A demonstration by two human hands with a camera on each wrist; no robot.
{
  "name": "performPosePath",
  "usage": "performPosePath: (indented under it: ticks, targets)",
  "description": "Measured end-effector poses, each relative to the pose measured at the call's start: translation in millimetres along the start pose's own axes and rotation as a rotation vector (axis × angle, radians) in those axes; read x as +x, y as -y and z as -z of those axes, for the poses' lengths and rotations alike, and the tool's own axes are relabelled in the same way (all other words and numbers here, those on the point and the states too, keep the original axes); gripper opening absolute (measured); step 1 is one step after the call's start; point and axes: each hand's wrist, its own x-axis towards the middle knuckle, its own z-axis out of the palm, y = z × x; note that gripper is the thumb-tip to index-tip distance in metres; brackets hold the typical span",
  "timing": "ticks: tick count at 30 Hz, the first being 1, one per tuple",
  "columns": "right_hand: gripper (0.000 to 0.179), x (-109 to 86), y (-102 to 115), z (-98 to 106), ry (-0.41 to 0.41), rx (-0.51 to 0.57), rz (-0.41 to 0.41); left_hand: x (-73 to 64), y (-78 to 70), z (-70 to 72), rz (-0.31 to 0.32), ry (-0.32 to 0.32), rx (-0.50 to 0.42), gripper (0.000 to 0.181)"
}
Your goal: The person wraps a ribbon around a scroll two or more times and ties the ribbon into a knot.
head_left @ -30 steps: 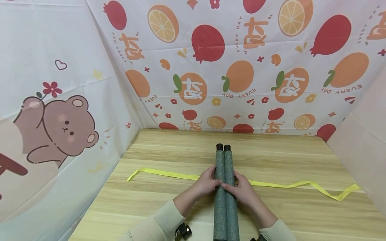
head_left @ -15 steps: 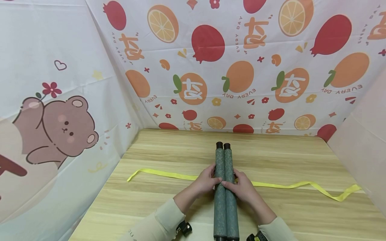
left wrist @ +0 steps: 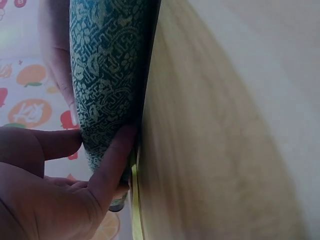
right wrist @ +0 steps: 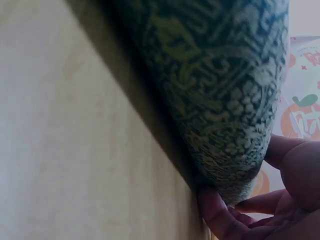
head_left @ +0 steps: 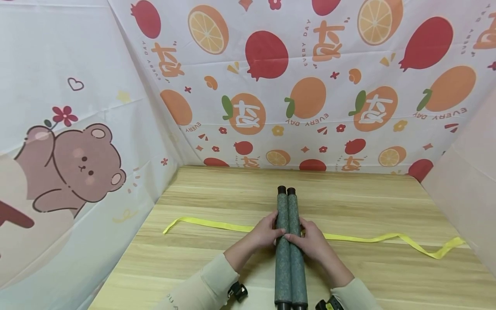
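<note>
A scroll [head_left: 283, 267] covered in green patterned brocade lies lengthwise in front of me, wound into two rolls side by side with dark end knobs. My left hand [head_left: 264, 232] grips the left roll, thumb on top and fingers down its outer side. On the other roll my right hand [head_left: 310, 242] has the same hold, and the thumb tips nearly meet at the seam. A yellow ribbon [head_left: 217, 224] stretches crosswise beneath the scroll. Both wrist views show the brocade close up, with left fingers [left wrist: 112, 165] and right fingers [right wrist: 215, 207] low against its sides near the wood.
The scroll and ribbon lie on a light wood-grain table [head_left: 217, 189]. A fruit-print cloth [head_left: 302, 56] hangs along the back edge. Pale cloth with a printed bear [head_left: 85, 163] closes the left side, and plain pale cloth [head_left: 469, 172] the right.
The scroll has shifted very slightly, and the knobs at its near end show more above the bottom edge of the head view. Both hands keep their hold; the ribbon lies as before.
</note>
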Motion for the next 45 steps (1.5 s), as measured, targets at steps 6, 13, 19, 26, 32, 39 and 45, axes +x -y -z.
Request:
performPosePath:
  ticks: [6, 13, 19, 26, 32, 39, 45]
  targets:
    - [0.074, -1.2, -0.6, 2.9, 0.036, -0.097, -0.018, -0.7, 0.5, 4.0, 0.043, 0.039, 0.102, 0.071]
    - [0.081, -3.5, 3.2, 8.2, 0.106, -0.128, -0.063, -3.1, -6.8, 8.5, 0.047, 0.051, 0.429, 0.074]
    - [0.082, -4.4, 3.8, 11.2, 0.128, -0.131, -0.051, -2.8, -10.4, 7.8, 0.034, 0.046, 0.594, 0.075]
    - [0.085, -4.5, -1.2, 9.2, 0.131, -0.087, -0.104, -1.8, -9.9, 9.0, 0.049, 0.102, 0.708, 0.075]
    - [0.088, -4.9, -4.5, 8.7, 0.142, -0.039, -0.134, -1.6, -15.6, 14.0, 0.053, 0.167, 0.735, 0.076]
    - [0.089, -3.6, -5.7, 7.7, 0.145, -0.026, -0.129, -4.4, -16.3, 19.4, 0.068, 0.203, 0.723, 0.078]
    - [0.085, -2.8, -8.9, 7.1, 0.138, -0.025, -0.14, -4.0, -16.0, 21.0, 0.053, 0.222, 0.726, 0.079]
